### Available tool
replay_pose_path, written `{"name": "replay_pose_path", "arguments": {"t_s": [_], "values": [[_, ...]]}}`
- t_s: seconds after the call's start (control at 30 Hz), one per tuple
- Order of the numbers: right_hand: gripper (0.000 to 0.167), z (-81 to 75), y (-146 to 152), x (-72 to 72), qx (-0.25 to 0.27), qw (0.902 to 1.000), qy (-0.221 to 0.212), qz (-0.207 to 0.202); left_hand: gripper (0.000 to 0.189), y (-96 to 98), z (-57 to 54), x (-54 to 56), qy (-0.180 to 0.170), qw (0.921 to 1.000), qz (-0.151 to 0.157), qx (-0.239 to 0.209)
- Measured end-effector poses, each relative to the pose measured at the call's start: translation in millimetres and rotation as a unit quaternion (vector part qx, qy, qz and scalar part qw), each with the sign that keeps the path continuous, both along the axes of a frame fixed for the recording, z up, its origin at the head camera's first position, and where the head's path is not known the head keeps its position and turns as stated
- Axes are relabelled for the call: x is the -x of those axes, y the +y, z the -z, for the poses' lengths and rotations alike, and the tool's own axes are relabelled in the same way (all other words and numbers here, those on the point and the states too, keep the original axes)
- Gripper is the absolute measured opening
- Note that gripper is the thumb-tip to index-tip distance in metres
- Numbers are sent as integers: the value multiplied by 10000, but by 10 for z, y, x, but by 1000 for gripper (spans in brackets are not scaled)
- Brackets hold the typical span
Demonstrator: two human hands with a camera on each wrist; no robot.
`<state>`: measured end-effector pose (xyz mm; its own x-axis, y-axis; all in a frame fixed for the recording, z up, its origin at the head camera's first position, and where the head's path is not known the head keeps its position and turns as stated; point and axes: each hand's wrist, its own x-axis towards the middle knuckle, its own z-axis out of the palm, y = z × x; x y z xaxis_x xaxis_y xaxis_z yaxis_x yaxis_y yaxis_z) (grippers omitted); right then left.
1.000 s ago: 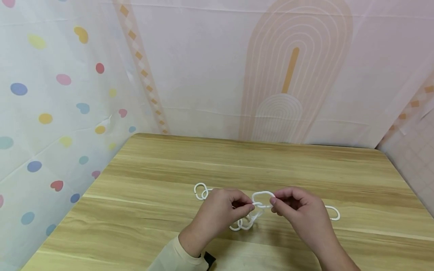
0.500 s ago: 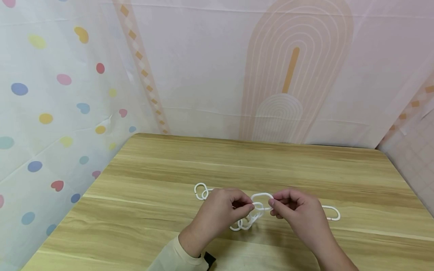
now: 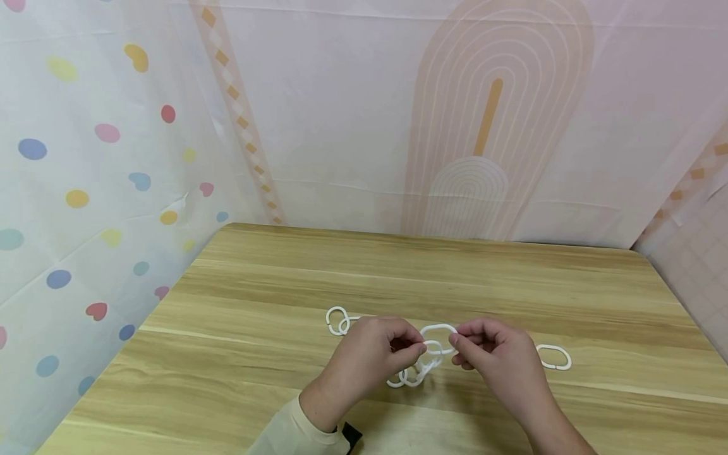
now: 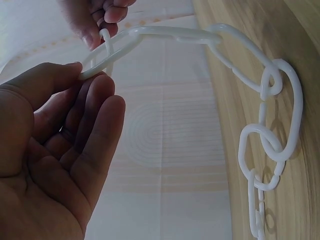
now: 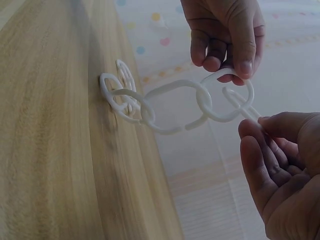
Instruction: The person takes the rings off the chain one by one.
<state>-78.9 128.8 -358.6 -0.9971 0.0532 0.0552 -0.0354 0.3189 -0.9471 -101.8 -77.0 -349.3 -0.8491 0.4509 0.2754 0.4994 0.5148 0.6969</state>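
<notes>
Low in the head view, right of centre, your left hand (image 3: 370,351) pinches the chain's end link (image 5: 225,119) between thumb and fingers, while your right hand (image 3: 506,355) pinches a second link (image 3: 439,326). These two links cross and look hooked together, raised above the desk (image 3: 284,272). From the left fingers the chain (image 4: 297,105) runs down the right side of the left wrist view to the desk. A loose link (image 3: 553,345) lies lower right, just beyond your right hand; more links (image 3: 336,308) show at the left hand's upper left — whether they join the chain, I can't tell. For this step, best anchor the left pinch, with slack against the chain's weight. Turn the second link gently — its gap should sit clear of the crossing, or it may slip out.
</notes>
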Motion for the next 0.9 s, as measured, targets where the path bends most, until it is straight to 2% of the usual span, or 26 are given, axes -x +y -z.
{"name": "replay_pose_path", "arguments": {"t_s": [0.5,0.67,0.9], "values": [[7,30,-17,11,133,9999,39,86,9,8,2,-3,54,9997,204,105],[6,37,-34,6,18,9999,83,127,10,8,0,-7,8,9995,277,127],[5,72,-48,-4,-223,9990,372,90,10,2,-11,-3,-176,9987,461,109]]}}
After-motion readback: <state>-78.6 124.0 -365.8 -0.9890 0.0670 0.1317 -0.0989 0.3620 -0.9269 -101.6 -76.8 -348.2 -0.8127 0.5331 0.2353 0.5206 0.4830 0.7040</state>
